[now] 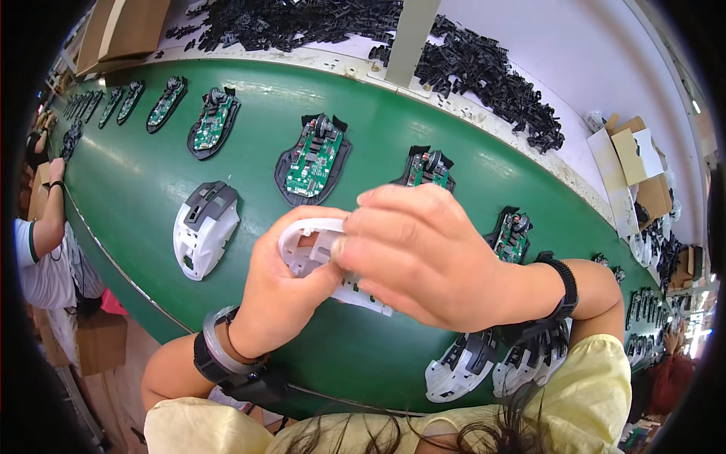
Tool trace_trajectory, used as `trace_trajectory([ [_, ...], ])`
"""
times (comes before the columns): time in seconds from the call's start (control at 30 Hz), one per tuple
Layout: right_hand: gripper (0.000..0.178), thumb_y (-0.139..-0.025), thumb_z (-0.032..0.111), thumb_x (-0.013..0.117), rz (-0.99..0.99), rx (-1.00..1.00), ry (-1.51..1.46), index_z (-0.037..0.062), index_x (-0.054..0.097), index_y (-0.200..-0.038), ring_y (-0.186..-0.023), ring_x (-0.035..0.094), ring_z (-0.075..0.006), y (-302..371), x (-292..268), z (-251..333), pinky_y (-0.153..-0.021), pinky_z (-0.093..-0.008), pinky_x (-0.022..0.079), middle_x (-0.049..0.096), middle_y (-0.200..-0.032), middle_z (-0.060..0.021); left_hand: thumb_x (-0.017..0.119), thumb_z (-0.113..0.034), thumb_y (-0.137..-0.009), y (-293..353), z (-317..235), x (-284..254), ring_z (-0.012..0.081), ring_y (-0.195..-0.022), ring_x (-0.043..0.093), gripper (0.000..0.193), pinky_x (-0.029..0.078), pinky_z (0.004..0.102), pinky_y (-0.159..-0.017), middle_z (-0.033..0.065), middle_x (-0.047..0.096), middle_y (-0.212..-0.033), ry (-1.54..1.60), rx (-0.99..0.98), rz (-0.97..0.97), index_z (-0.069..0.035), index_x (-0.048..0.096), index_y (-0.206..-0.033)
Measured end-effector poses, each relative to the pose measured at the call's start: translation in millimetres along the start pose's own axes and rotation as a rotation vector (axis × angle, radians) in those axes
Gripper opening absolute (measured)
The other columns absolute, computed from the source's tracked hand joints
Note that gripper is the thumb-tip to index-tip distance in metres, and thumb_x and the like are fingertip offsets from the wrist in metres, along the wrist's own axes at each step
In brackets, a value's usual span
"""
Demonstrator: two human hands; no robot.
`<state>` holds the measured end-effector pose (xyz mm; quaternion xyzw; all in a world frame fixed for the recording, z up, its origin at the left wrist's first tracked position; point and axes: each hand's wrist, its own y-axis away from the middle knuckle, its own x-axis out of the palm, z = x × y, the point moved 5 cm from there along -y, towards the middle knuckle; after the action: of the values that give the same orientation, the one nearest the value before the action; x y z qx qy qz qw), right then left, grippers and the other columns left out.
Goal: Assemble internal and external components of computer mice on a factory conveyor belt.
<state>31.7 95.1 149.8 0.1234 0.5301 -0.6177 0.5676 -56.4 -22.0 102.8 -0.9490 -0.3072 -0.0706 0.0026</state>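
Note:
My left hand [283, 284] grips a white plastic computer mouse shell [301, 261], its hollow inner side facing up. Over the shell's right part, my right hand [423, 253] has its fingers bent and pressed together against it. Whether a small part sits between those right fingertips is hidden. To the left lies a white and grey mouse cover [206, 228]. Just beyond my hands are mouse bases with green circuit boards, one at centre [314, 163] and another [429, 168] partly behind my right hand.
More bases with boards [213, 122] line the green bench [257, 98]. Several white and grey covers [461, 367] rest near my right elbow. Heaps of small black parts [484, 72] lie on the far ledge. A carton [125, 34] stands far left; a co-worker's arm [51, 208] reaches in.

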Motion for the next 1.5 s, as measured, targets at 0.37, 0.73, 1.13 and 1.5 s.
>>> trace_trajectory([
  [0.37,0.028,-0.081,0.019,0.062,-0.171,-0.232,0.393,0.015,0.059,-0.108,-0.105,0.056,-0.0205,14.1,5.4,14.1,-0.088,-0.0461,0.04,0.061,-0.098,-0.0002,0.054,0.005,-0.076,-1.0,-4.5,2.7,0.0109,-0.093,0.056,0.034,0.046,0.0259,-0.082,0.0043,0.06,-0.102,-0.012,0.103,-0.004,0.0,0.056,-0.11],
  [0.73,0.034,-0.08,0.021,0.061,-0.073,-0.24,0.495,0.0136,0.057,-0.112,-0.103,0.056,-0.0222,12.6,15.2,19.6,-0.088,-0.0478,0.04,0.061,-0.097,-0.0006,0.054,0.004,-0.079,-1.3,-9.1,1.8,0.0102,-0.092,0.055,0.031,0.046,0.0245,-0.081,0.0045,0.059,-0.101,0.002,0.118,0.051,0.0,0.056,-0.11],
  [1.13,0.038,-0.078,0.019,0.061,0.051,-0.159,0.534,0.0083,0.056,-0.114,-0.102,0.055,-0.0253,15.8,21.9,16.1,-0.091,-0.0478,0.041,0.059,-0.1,-0.0043,0.057,-0.001,-0.083,-3.0,-0.1,1.4,0.005,-0.074,0.055,0.031,0.044,0.0186,-0.06,0.0013,0.059,-0.094,-0.109,-0.169,0.095,-0.002,0.053,-0.113],
  [1.5,0.016,-0.082,0.017,0.066,-0.196,0.021,0.009,0.0072,0.065,-0.095,-0.078,0.064,-0.025,4.3,-47.3,-22.9,-0.081,-0.0379,0.048,0.067,-0.085,-0.0056,0.066,-0.023,-0.081,1.1,0.0,-3.7,0.013,-0.104,0.055,0.064,0.046,0.0286,-0.087,0.0061,0.056,-0.118,0.38,-0.346,0.334,-0.003,0.037,-0.134],
])
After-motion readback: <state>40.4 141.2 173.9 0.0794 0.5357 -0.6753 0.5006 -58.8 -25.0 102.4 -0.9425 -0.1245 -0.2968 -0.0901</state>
